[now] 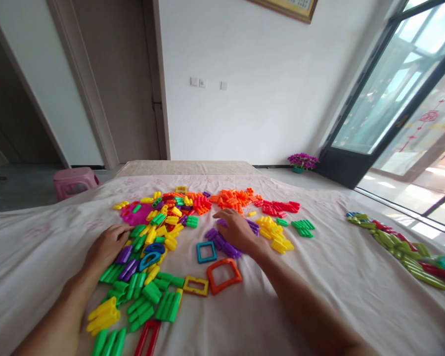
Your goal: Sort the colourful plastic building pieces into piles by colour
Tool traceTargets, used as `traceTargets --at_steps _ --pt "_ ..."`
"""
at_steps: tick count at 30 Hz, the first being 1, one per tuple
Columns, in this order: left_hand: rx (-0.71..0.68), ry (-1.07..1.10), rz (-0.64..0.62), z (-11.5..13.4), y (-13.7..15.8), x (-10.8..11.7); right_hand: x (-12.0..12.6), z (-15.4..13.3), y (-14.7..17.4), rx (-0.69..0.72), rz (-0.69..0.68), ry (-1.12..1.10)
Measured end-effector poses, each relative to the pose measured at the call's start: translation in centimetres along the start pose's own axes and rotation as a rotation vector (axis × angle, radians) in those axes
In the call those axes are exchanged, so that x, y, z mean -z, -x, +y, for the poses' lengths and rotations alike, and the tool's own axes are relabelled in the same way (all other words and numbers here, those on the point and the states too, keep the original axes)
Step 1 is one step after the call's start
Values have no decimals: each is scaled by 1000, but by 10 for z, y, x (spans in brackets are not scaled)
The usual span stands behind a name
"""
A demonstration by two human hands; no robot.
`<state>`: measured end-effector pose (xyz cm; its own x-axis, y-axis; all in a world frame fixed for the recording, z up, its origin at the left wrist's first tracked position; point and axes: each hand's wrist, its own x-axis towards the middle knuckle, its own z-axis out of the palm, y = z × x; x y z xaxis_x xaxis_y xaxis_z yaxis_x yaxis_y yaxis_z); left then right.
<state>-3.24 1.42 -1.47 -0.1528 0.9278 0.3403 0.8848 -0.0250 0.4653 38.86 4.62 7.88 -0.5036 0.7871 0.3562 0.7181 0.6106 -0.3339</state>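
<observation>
My left hand [109, 245] rests at the left edge of a mixed pile of plastic building pieces, beside purple pieces [123, 255] and green pieces [137, 231]. Its thumb and fingers are apart, partly bent, with nothing visibly held. Over a group of purple pieces [228, 248] reaches my right hand [237, 228], fingers stretched to the left and thumb apart. It covers part of that group. Yellow pieces [275, 234] lie just right of it and orange pieces [234, 199] behind it. Left of the hand is a blue square frame [199, 252].
Toward me lie an orange square frame [209, 280], a yellow frame [186, 287] and more green pieces [152, 291]. Red pieces [281, 207] and a green group [303, 228] sit farther right. Olive-green pieces [396, 247] line the cloth's right side. A pink stool [76, 180] stands beyond the left edge.
</observation>
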Motion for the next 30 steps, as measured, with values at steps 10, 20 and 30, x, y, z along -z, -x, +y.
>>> traceTargets --at_steps 10,20,30 --pt "-15 8 9 1 0 0 -74 -49 -45 65 -215 194" --pt "10 -4 -17 3 0 1 -67 -41 -39 65 -174 228" --pt "16 -21 -39 1 -1 1 -10 9 -47 -200 218 13"
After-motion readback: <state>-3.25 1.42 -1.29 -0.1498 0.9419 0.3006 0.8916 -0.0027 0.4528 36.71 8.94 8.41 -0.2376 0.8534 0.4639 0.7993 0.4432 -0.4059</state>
